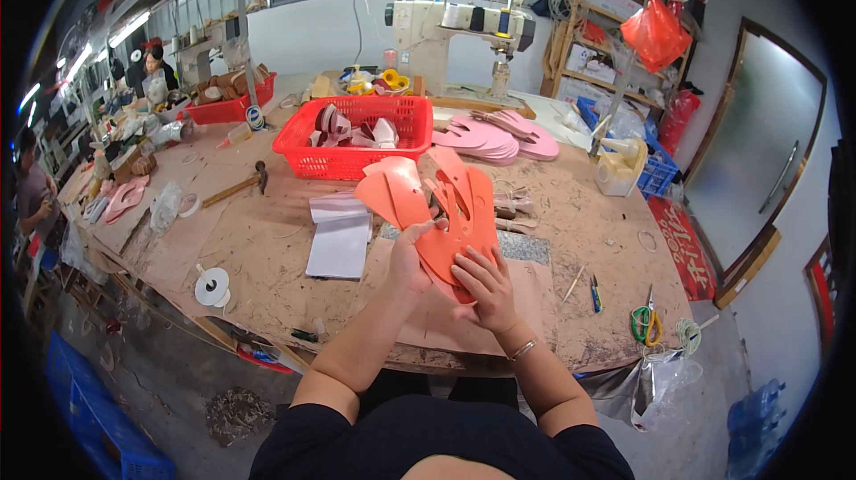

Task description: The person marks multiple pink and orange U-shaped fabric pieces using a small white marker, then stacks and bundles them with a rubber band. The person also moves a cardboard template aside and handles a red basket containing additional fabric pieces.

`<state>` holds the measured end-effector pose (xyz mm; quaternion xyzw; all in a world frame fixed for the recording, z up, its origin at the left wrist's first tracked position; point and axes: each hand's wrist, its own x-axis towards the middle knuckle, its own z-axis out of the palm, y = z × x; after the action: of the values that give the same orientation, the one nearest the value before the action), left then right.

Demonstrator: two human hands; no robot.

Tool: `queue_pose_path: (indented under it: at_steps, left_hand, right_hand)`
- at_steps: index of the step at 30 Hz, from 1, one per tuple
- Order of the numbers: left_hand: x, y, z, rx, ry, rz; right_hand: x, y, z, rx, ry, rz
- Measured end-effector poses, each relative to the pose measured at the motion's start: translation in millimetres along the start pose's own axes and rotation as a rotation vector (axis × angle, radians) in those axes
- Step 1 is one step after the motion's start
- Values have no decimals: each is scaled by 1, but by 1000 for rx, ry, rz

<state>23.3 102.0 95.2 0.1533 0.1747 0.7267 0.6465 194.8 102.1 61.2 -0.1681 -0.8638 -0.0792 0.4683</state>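
Over the near middle of the workbench, a fanned bundle of orange cut-out pieces (464,199), flat and curved like shoe-upper parts, is between my hands. My left hand (415,253) grips its left side, with the thumb across the front. My right hand (481,286) is closed around the lower right part, fingers laid over the top piece. Beneath the bundle lie a grey speckled slab (528,248) and a pale pink sheet (526,302). Just left of my left forearm sits a white notepad (339,246).
Behind the bundle stands a red basket (352,162) of rolled pieces, beside stacked pink pieces (486,137). A sewing machine (455,30) is farther back. A hammer (236,188) and white spool (212,287) lie left; scissors (648,320) and a blue-handled tool (596,294) right.
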Motion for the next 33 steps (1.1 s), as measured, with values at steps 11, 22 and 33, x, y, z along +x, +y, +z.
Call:
queue_pose_path:
  at_steps: [11, 22, 33]
  left_hand:
    - [4, 3, -11, 116, -37, -62]
    - [-1, -8, -23, 242, -93, -27]
    - [-1, 2, -52, 94, -449, 93]
  right_hand:
    - [-14, 12, 1, 199, -118, 120]
    - [-12, -5, 8, 162, -180, 183]
    - [-24, 3, 9, 1257, 135, 707]
